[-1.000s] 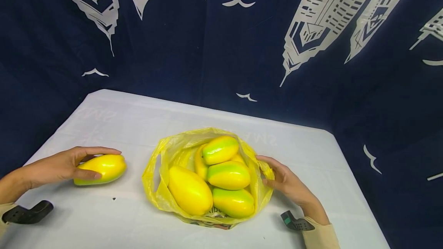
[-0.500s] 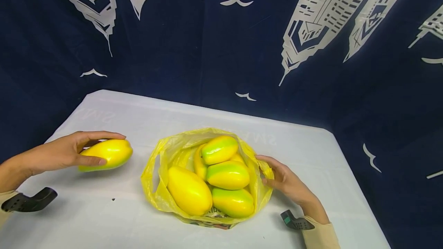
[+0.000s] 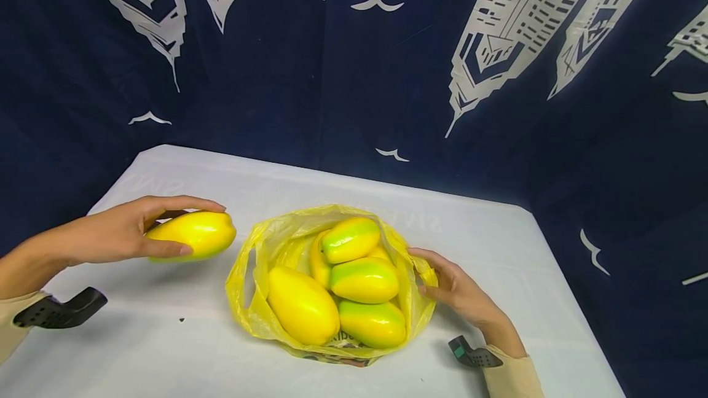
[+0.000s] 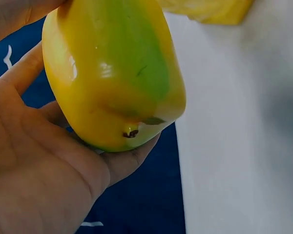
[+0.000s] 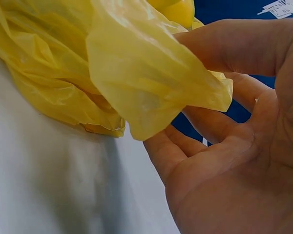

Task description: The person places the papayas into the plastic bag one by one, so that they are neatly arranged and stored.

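Note:
My left hand (image 3: 126, 229) grips a glossy yellow-green papaya (image 3: 201, 235), thumb along its near side and fingers over the far side. It is held above the table, left of an open yellow plastic bag (image 3: 243, 296). In the left wrist view the stem end of the papaya (image 4: 112, 83) faces the camera. My right hand (image 3: 461, 290) holds the bag's right rim by the handle. The right wrist view has the bag's handle (image 5: 146, 73) between thumb and fingers; some fingertips are hidden. Inside the bag lie several similar fruits (image 3: 365, 279) and a larger yellow one (image 3: 303, 306).
A white cloth covers the table (image 3: 166, 355). Behind it hangs a dark blue curtain (image 3: 276, 91) with white building prints. A small dark speck (image 3: 181, 320) lies on the cloth left of the bag. Each wrist wears a black device (image 3: 61, 311).
My left hand has lifted the papaya off the table and carried it up and to the right, closer to the bag. The right hand and the bag stay in place.

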Demonstrator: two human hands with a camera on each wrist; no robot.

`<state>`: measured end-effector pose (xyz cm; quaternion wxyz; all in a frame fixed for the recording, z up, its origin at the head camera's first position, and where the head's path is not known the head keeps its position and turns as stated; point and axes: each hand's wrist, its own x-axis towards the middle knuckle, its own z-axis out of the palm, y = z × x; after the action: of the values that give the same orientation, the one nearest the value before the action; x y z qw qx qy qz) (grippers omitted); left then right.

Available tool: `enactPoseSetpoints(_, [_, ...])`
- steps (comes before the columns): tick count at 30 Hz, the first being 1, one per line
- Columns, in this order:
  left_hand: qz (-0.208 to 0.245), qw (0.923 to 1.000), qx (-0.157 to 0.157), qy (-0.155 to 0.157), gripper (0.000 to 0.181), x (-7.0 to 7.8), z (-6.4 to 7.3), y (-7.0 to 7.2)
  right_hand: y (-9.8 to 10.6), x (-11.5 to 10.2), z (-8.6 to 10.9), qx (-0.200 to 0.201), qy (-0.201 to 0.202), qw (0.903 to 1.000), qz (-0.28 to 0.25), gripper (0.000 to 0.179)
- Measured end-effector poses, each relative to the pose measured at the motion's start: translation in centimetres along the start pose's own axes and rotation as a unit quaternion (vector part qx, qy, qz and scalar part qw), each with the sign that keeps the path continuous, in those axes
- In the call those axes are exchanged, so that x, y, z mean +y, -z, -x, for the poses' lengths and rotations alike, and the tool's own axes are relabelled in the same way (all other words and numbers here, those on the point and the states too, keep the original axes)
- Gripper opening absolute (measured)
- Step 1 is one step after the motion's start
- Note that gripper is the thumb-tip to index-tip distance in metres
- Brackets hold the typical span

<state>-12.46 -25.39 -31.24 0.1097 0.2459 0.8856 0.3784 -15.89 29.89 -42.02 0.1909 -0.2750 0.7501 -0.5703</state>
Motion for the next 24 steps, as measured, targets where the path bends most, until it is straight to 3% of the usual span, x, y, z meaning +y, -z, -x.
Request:
enactPoseSetpoints(6, [0.003, 0.9996, -0.018, -0.02, 0.061, 2.8, -1.1, -0.1, -0.1, -0.1, 0.0, 0.005, -0.009, 0.9999, 0.006, 0.067])
enactPoseSetpoints(14, [0.019, 0.9944, -0.091, -0.051, 0.059, 6.5, -2.8, -0.8, -0.1, 0.0, 0.0, 0.007, -0.012, 0.9999, 0.006, 0.067])
enactPoseSetpoints(24, [0.038, 0.9838, -0.155, -0.082, 0.063, 8.4, -5.7, -2.7, -0.3, -0.2, 0.0, 0.002, -0.01, 0.9999, 0.005, 0.067])
